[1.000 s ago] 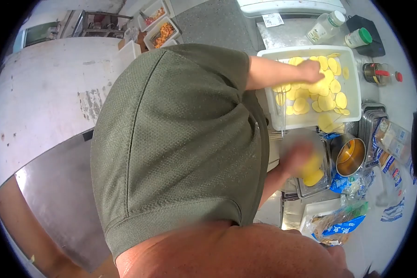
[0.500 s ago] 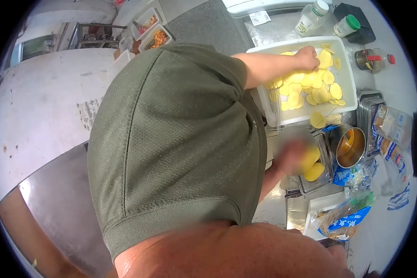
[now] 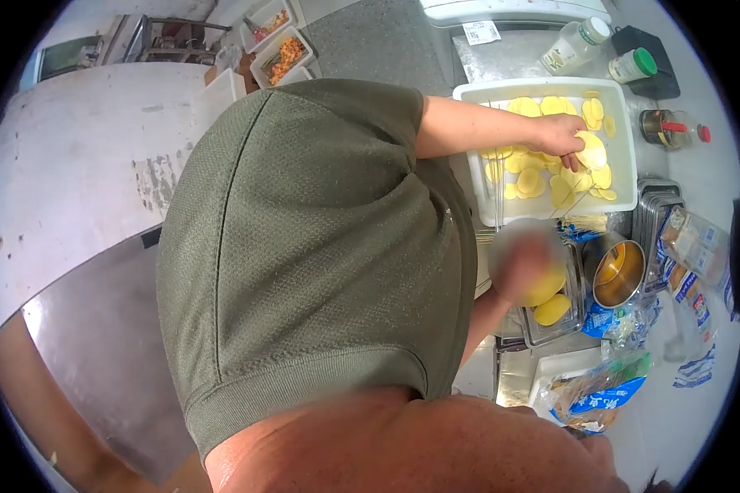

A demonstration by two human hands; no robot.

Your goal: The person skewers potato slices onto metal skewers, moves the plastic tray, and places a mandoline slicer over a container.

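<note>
My left hand (image 3: 561, 138) is over the white plastic tub (image 3: 626, 177), its fingers pinched on a thin potato slice (image 3: 592, 151). Many loose potato slices (image 3: 529, 182) lie spread in the tub beneath it. Several thin skewers (image 3: 498, 177) lie across the tub's near side. A blurred patch covers most of my right hand (image 3: 524, 267), so its fingers do not show. It is above a clear rectangular container (image 3: 577, 308), beside a large yellow piece. A peeled potato (image 3: 552, 310) lies in that container.
A metal pot (image 3: 617, 275) stands right of the container, with stacked metal trays (image 3: 660, 218) beyond it. Two green-capped bottles (image 3: 633, 66) and a red-lidded jar (image 3: 670, 129) line the back. Plastic food bags (image 3: 604, 398) lie at lower right.
My left hand has moved right and slightly down, and a potato slice now shows in its fingers. The slice near the tub's lower edge is no longer there. My right hand has shifted slightly.
</note>
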